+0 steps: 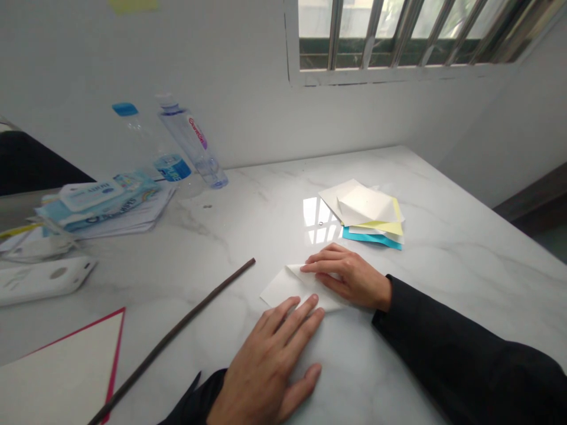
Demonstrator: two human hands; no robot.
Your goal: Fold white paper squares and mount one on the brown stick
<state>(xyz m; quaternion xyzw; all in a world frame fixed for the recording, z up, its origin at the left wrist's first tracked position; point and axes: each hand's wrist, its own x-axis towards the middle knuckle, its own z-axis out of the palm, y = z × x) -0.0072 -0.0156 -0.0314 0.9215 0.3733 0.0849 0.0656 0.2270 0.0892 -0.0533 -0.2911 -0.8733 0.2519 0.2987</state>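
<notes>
A white sheet of paper (279,287) lies on the marble-patterned table, partly folded, with a raised flap along its far side. My left hand (283,348) rests on the near edge of the paper, its fingers stretched out and the thumb apart. At the paper's far right, my right hand (348,274) has its fingers closed together on the flap, the index fingertip on the fold. Both hands cover part of the sheet. Just beyond my right hand sits a loose stack of white, yellow and blue papers (365,206).
A thin brown stick (186,321) slants across the table to the left, over a red-edged white board (57,378). Two plastic bottles (195,141), a wipes pack (101,200) and a white device (44,280) stand or lie further left. A barred window (394,35) is above.
</notes>
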